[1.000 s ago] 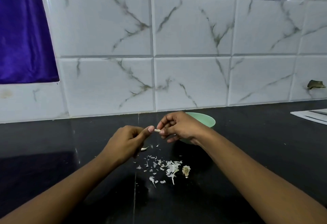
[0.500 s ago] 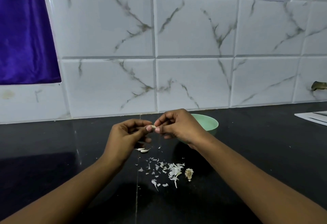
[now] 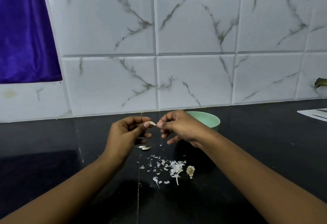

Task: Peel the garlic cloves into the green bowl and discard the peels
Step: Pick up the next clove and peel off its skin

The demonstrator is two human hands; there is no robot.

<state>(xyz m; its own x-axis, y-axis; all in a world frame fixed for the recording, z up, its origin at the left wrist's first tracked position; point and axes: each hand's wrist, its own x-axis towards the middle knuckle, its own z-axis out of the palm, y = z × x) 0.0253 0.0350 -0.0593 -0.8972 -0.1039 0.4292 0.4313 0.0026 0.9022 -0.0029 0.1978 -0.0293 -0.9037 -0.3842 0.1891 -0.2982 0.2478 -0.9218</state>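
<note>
Black surface (image 3: pixel 53 144) below, the left hand (image 3: pixel 127 131) pinched one end of the garlic clove (image 3: pixel 151 123) in its grip while the right hand (image 3: pixel 178 126) nipped the papery tip, near the green bowl (image 3: pixel 210 120); light and likely slippery, it seemed best held by its ends.

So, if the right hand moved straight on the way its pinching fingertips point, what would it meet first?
The right hand points at the garlic clove, whose tip it pinches; just behind comes the left hand gripping it, seemingly at equal depth.
</note>
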